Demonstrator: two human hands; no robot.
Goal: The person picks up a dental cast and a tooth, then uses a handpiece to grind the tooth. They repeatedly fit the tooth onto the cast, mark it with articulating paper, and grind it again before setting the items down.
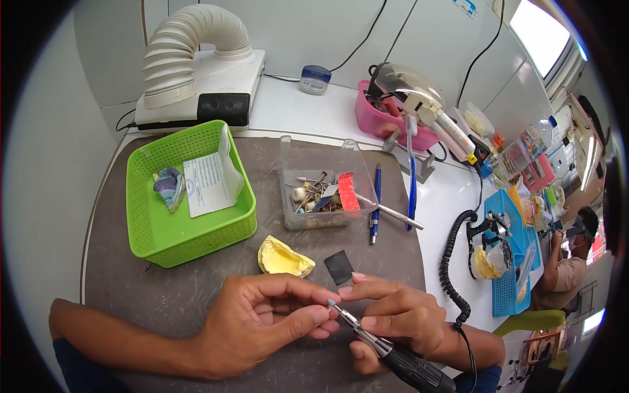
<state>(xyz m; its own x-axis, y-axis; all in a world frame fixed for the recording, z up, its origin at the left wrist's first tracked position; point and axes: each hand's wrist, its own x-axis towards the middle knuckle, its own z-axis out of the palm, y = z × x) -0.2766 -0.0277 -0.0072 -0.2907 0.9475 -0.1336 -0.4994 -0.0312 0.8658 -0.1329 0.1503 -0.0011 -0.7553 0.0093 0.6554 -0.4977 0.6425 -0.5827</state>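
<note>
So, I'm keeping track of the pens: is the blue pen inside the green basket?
No, the blue pen lies on the dark mat, beside the clear plastic box.

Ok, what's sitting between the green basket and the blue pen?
The clear plastic box, with a jumble of small parts in it, sits between the green basket and the blue pen, as the head view shows.

Left hand (246, 324), right hand (400, 314): both bare, nails trimmed short. Forearms bare too. Dark blue sleeves, left (80, 368) and right (486, 380), behind the hands, ending near the elbows.
</note>
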